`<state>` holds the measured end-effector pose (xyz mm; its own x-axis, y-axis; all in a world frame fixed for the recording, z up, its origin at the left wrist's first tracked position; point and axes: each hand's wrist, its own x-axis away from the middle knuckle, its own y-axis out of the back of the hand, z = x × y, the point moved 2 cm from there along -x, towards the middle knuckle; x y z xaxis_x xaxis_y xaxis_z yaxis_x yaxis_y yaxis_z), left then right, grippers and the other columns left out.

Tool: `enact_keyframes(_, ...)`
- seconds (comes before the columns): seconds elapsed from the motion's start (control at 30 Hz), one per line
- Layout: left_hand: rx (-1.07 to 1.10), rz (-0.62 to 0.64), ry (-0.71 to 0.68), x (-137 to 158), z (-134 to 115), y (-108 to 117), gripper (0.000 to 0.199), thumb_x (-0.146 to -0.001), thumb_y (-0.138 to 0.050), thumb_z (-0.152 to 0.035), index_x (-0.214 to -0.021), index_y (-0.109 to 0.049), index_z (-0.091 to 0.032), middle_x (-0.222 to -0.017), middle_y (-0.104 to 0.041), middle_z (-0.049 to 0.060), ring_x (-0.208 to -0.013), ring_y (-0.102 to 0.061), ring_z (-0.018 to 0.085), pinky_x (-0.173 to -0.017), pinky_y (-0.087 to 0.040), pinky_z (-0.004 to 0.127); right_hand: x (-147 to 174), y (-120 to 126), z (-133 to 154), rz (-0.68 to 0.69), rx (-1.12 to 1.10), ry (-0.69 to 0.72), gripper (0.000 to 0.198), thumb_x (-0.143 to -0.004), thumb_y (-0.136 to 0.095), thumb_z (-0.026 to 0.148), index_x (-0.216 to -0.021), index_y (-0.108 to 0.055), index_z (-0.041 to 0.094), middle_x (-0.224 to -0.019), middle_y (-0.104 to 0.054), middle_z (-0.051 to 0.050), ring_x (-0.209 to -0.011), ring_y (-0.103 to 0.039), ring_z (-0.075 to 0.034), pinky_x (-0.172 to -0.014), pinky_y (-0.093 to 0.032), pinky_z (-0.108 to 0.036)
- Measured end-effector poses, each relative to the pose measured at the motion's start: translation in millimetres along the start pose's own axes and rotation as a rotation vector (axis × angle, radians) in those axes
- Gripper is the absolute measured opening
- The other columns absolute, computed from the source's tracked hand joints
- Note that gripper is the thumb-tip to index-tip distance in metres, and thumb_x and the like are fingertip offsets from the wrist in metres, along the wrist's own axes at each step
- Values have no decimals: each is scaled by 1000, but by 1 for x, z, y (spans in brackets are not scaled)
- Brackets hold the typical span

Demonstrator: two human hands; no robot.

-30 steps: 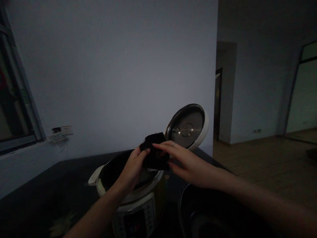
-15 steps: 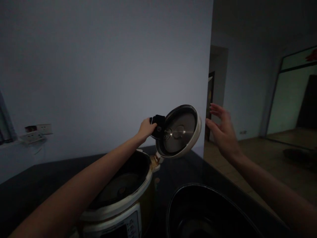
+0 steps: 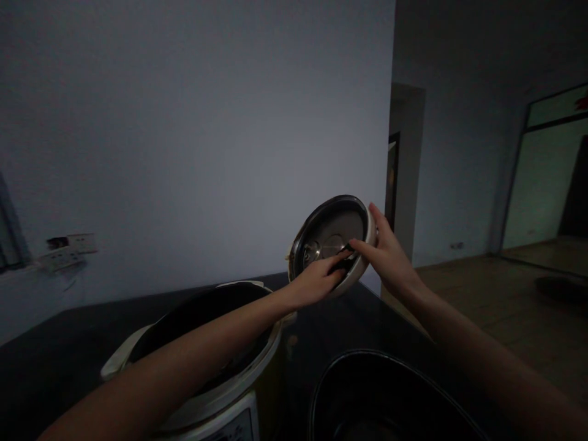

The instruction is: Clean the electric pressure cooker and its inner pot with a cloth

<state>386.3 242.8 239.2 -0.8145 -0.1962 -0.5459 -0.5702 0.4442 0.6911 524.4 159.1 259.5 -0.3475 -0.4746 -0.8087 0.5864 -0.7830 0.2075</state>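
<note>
Raised lid [image 3: 328, 223], both hands on it.
Left hand [image 3: 319, 282]: grip closed on black cloth [image 3: 348, 264], mostly hidden, at lid's inner face. Right hand [image 3: 389, 254]: grip clamped on lid's rim. Lid tilted beside cooker [image 3: 243, 376] on table [image 3: 321, 327].

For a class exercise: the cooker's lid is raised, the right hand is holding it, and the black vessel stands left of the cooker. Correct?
No: the head view shows the black vessel right of the cooker. The lid is raised, the right hand holding it.
</note>
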Motion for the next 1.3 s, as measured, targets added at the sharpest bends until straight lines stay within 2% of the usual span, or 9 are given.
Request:
enact_keyframes(0.13,-18,-11,-93,-15,5,-6,58,-90,-43,-14,-148,-40,-15,-154,-43,10,-142,-41,23,-120,-28,44,1,0,5,-7,-80,-80,90,-74,-62,27,-156,-24,24,-159,-30,-8,-144,-32,-32,-119,-30,-53)
enact_keyframes(0.27,-64,-82,-119,-50,25,-10,60,-93,-42,-20,-151,-31,-13,-161,-27,13,-149,-25,23,-123,-18,46,2,0,12,6,-70,-90,90,-73,-61,24,-155,-26,23,-157,-34,-10,-144,-33,-34,-117,-33,-55)
enact_keyframes(0.4,-132,-173,-109,-85,46,-11,63,-93,-38,-16,-153,-24,-10,-163,-20,16,-152,-15,23,-124,-14,48,2,1,12,11,-60,-79,88,-74,-60,25,-155,-26,26,-157,-35,-10,-144,-32,-36,-113,-37,-58)
enact_keyframes(0.47,-170,-205,-112,-94,56,-11,64,-90,-36,-11,-153,-23,-9,-163,-19,17,-152,-13,23,-124,-13,48,2,1,10,16,-61,-70,87,-74,-60,25,-155,-27,27,-157,-34,-9,-145,-30,-35,-115,-35,-59)
enact_keyframes(0.63,-258,-189,-118,-93,78,0,68,-86,-38,-5,-152,-28,-12,-161,-27,15,-150,-23,23,-122,-21,49,2,2,7,8,-56,-73,86,-75,-61,29,-154,-27,22,-161,-26,-8,-147,-27,-31,-122,-19,-55)
enact_keyframes(0.87,-359,-58,-49,-75,96,34,67,-84,-44,-2,-150,-36,-14,-158,-35,12,-145,-36,23,-118,-32,39,1,1,9,23,-45,-81,87,-75,-59,29,-155,-24,23,-162,-22,-8,-146,-29,-33,-119,-27,-57)
enact_keyframes(1.03,-386,-4,12,-63,108,44,58,-90,-46,-4,-146,-42,-18,-153,-45,12,-140,-44,24,-114,-37,41,3,3,7,25,1,-53,87,-77,-58,27,-156,-23,24,-160,-27,-9,-145,-30,-35,-118,-29,-59)
enact_keyframes(1.2,-383,-22,55,-50,114,47,40,-95,-58,-28,-133,-53,-19,-138,-56,13,-122,-57,28,-102,-47,53,3,2,7,42,16,-9,86,-79,-57,27,-157,-21,28,-157,-34,-8,-144,-33,-35,-112,-39,-60)
enact_keyframes(1.3,-381,-51,80,-45,110,47,36,-95,-59,-32,-128,-57,-18,-131,-59,11,-116,-60,26,-99,-50,51,2,2,8,36,-6,-32,87,-77,-58,27,-157,-22,26,-159,-31,-8,-144,-33,-35,-115,-35,-59)
